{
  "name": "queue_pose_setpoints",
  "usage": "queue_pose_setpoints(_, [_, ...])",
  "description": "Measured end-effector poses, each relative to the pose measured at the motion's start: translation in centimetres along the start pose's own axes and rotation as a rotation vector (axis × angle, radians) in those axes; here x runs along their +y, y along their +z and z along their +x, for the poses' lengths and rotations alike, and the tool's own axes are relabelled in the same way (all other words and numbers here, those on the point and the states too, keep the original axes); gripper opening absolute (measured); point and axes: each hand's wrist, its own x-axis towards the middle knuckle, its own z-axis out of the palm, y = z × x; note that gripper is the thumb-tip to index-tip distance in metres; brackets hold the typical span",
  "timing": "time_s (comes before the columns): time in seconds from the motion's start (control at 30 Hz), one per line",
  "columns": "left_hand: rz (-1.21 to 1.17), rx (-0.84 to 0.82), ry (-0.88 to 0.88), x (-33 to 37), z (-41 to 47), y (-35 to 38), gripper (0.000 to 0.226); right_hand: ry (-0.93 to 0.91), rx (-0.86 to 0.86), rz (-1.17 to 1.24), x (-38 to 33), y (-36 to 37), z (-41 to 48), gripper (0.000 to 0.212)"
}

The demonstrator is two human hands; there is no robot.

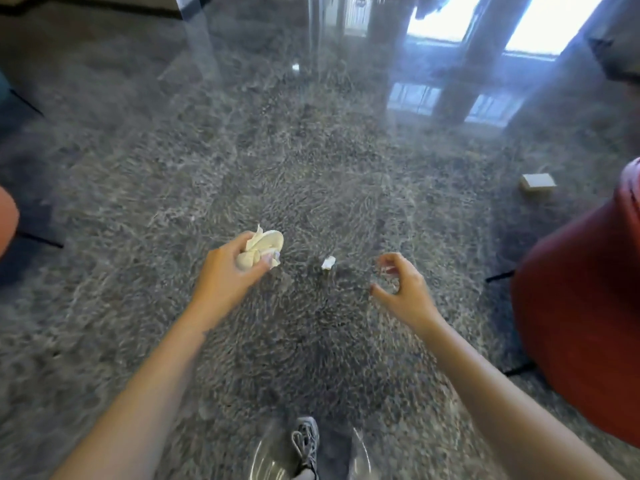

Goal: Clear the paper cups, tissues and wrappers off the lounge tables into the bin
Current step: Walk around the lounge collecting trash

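I look down through a glass lounge table (398, 140) onto a grey shaggy carpet. My left hand (225, 275) grips a bundle of crumpled white tissues and paper (261, 245) just above the glass. A small white paper scrap (328, 262) lies on the table between my hands. To the right of the scrap hovers my right hand (403, 289), its fingers and thumb loosely curled in a C. The view is blurred, and I see nothing clearly held in it.
A small tan box (538, 183) sits on the glass at the right. A red armchair (581, 306) stands close on the right, and another seat's edge (7, 220) shows at far left. My shoe (306, 441) is under the table's near edge.
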Motion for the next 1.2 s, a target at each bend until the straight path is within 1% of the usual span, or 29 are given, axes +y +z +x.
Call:
queue_pose_setpoints(0.17, [0.009, -0.023, -0.002, -0.9, 10.6, 1.4, 0.019, 0.055, 0.016, 0.009, 1.3, 0.1, 8.9, 0.039])
queue_pose_setpoints(0.23, [0.002, -0.067, -0.009, -1.4, 14.7, 2.6, 0.015, 0.067, 0.010, 0.018, 2.2, 0.6, 12.5, 0.038])
queue_pose_setpoints(0.3, [-0.012, -0.106, -0.013, -2.2, 19.0, 3.9, 0.018, 0.077, -0.006, 0.018, 3.5, 1.3, 16.5, 0.038])
queue_pose_setpoints(0.4, [0.023, -0.093, 0.025, -4.1, 25.6, 6.9, 0.030, 0.076, -0.020, 0.008, 6.3, 3.1, 23.1, 0.040])
queue_pose_setpoints(0.5, [0.021, -0.125, -0.052, -7.3, 32.0, 11.4, 0.036, 0.127, -0.059, 0.008, 10.8, 6.2, 29.8, 0.044])
queue_pose_setpoints(0.53, [0.005, -0.140, -0.087, -8.9, 34.2, 13.2, 0.037, 0.148, -0.088, -0.009, 12.7, 7.6, 32.0, 0.047])
queue_pose_setpoints(0.6, [-0.007, -0.145, -0.101, -11.3, 36.7, 15.6, 0.032, 0.142, -0.167, -0.075, 15.1, 9.7, 34.6, 0.053])
queue_pose_setpoints(0.67, [-0.011, -0.180, -0.137, -15.2, 39.4, 19.0, 0.027, 0.155, -0.253, -0.121, 18.9, 13.0, 37.3, 0.058])
queue_pose_setpoints(0.73, [-0.034, -0.222, -0.164, -19.5, 41.5, 22.5, 0.019, 0.150, -0.289, -0.137, 22.8, 16.5, 39.4, 0.060])
queue_pose_setpoints(0.83, [-0.029, -0.274, -0.167, -27.0, 43.6, 28.4, 0.018, 0.154, -0.279, -0.134, 29.6, 23.1, 41.4, 0.061])
queue_pose_setpoints(1.03, [-0.008, -0.320, -0.135, -43.9, 46.3, 39.1, 0.014, 0.199, -0.281, -0.102, 43.9, 38.5, 43.0, 0.064])
queue_pose_setpoints(1.1, [-0.010, -0.343, -0.125, -48.5, 46.9, 42.2, 0.018, 0.223, -0.256, -0.108, 47.8, 42.6, 43.0, 0.062])
queue_pose_setpoints(1.2, [0.013, -0.376, -0.108, -53.9, 47.7, 46.0, 0.017, 0.269, -0.143, -0.203, 51.9, 46.8, 43.2, 0.057])
